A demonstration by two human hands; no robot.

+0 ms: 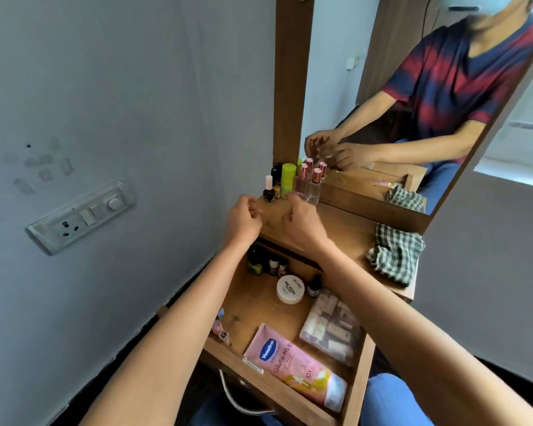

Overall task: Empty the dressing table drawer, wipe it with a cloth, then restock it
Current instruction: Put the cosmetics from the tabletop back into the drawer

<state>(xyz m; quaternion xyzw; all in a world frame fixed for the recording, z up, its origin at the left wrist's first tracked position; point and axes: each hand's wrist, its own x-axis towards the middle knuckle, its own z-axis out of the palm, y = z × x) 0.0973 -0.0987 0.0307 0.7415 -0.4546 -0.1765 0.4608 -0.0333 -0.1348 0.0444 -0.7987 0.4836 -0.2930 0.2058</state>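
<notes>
The wooden drawer (359, 376) stands pulled out below me. In it lie a pink Vaseline tube (293, 362), a white round jar (290, 289), a clear pouch of small tubes (331, 327) and several small bottles (270, 264) at the back. On the tabletop (342, 233) stand a green bottle (288, 179), two pink-capped glass bottles (308, 184) and a dark nail polish (269, 190). My left hand (243, 218) and my right hand (300, 218) hover over the tabletop just in front of these bottles, fingers loosely curled, holding nothing. A green checked cloth (396, 253) lies at the tabletop's right end.
A mirror (413, 103) in a wooden frame rises behind the tabletop and reflects a person in a striped shirt. A wall with a switch and socket plate (83, 215) stands close on the left. The drawer's metal handle (240, 401) hangs above my blue-jeaned knees.
</notes>
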